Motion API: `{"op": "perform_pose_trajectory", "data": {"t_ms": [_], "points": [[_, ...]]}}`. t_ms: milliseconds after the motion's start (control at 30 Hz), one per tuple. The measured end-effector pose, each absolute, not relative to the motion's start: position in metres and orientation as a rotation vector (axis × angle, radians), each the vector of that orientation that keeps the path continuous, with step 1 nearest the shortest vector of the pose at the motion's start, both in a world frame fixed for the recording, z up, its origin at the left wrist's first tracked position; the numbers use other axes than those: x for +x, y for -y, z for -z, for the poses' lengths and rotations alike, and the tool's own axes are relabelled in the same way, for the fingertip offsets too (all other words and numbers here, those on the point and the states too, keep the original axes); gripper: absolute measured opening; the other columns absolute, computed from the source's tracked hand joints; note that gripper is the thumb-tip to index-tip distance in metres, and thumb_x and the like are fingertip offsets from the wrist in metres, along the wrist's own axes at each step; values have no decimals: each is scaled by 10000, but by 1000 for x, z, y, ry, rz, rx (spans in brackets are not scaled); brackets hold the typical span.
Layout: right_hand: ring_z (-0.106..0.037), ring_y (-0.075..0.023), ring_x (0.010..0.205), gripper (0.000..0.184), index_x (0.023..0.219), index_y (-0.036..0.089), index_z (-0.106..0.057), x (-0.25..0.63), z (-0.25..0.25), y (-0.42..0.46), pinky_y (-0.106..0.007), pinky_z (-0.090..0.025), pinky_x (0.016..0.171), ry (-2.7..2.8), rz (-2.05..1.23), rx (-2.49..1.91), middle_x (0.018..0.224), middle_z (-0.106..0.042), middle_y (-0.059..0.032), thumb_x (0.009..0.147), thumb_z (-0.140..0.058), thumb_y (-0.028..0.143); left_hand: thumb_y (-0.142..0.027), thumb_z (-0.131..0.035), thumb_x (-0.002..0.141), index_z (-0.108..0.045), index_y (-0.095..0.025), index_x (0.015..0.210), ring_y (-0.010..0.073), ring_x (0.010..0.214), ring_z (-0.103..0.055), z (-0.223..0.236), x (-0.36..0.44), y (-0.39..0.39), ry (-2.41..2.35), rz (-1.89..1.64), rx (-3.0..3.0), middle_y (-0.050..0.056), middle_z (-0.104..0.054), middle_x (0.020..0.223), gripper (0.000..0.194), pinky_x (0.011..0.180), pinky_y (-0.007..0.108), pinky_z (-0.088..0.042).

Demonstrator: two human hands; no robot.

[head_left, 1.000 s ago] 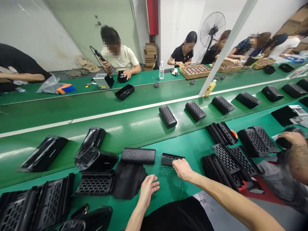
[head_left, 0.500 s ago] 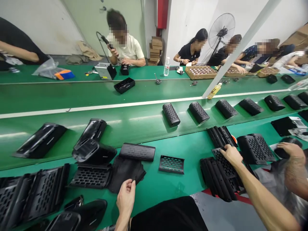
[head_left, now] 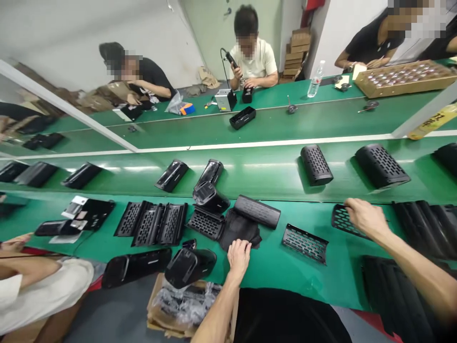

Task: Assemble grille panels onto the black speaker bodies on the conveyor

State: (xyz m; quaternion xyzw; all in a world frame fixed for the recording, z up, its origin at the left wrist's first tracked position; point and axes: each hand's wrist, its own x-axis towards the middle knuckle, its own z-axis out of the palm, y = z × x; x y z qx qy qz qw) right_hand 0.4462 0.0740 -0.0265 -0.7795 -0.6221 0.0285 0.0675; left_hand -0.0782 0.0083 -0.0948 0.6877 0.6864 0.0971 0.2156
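Observation:
My right hand [head_left: 367, 219] is closed on one end of a black slotted grille panel [head_left: 341, 220], which it holds over the bench on the right. To the left, my left hand [head_left: 239, 255] has its fingers curled over the near edge of a pile of thin black cloth sheets [head_left: 240, 228]; the fingertips are partly hidden. A second grille panel [head_left: 305, 244] lies between my hands. Behind the sheets rests a rounded grille cover [head_left: 257, 211]. Left of them are another slotted panel [head_left: 206, 223] and a glossy black housing [head_left: 211, 196].
Stacked grille panels stand on the left [head_left: 153, 224] and right [head_left: 424, 228]. Black speaker-like housings [head_left: 316, 165] sit along the green belt [head_left: 257, 166]. A carton of plastic-wrapped parts [head_left: 155, 317] is below the bench edge. Co-workers sit opposite; another person's arm [head_left: 21, 271] is at left.
My view has swung left. My right hand has lifted a grille panel off the right-hand stack and brought it leftward over the bench. My left hand has come onto the cloth sheets' edge.

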Motion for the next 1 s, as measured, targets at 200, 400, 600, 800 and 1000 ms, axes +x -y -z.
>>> {"op": "perform_pose_trajectory", "data": {"t_ms": [200,400,600,800,1000], "points": [[-611,-272,916,132,972,230,-728,388,69,-108,-359,-280,690,2046,-374,-2206,1027,-743,-145,974,-598,252,-285,-580,1003,-770,-239,1083,329,1081,-549,87,-88,-7,-1911,-348,1804,152,-687,1110,212,980,447,-367],[-662,-324,1100,259,1099,206,-728,353,57,-79,-424,-492,931,1920,-448,-2051,1174,-740,-165,961,-581,368,-341,-574,1004,-759,-235,929,328,1073,-529,64,-93,-9,-1781,-477,1634,141,-671,1031,226,1019,468,-362],[-626,-333,1349,613,1390,282,-652,248,28,-10,-463,-518,1091,1279,-1501,-1531,1475,-658,-117,817,-803,441,-557,-590,955,-669,-203,867,259,966,-610,24,-71,-5,-1247,-503,1388,115,-691,1082,374,882,365,-474],[-746,-307,1161,750,1424,266,-640,216,26,34,-473,-555,1012,508,-2185,-1066,1351,-744,-137,779,-847,587,-628,-731,780,-562,-192,816,198,809,-611,10,-10,-14,-894,-428,809,75,-668,917,469,751,297,-476],[-729,-246,754,516,990,203,-701,270,48,63,-363,-556,721,506,-1623,-1599,904,-793,-80,729,-829,630,-739,-526,905,-600,-189,896,172,693,-619,35,44,-36,-1043,-338,805,45,-658,824,555,630,281,-507]]}}
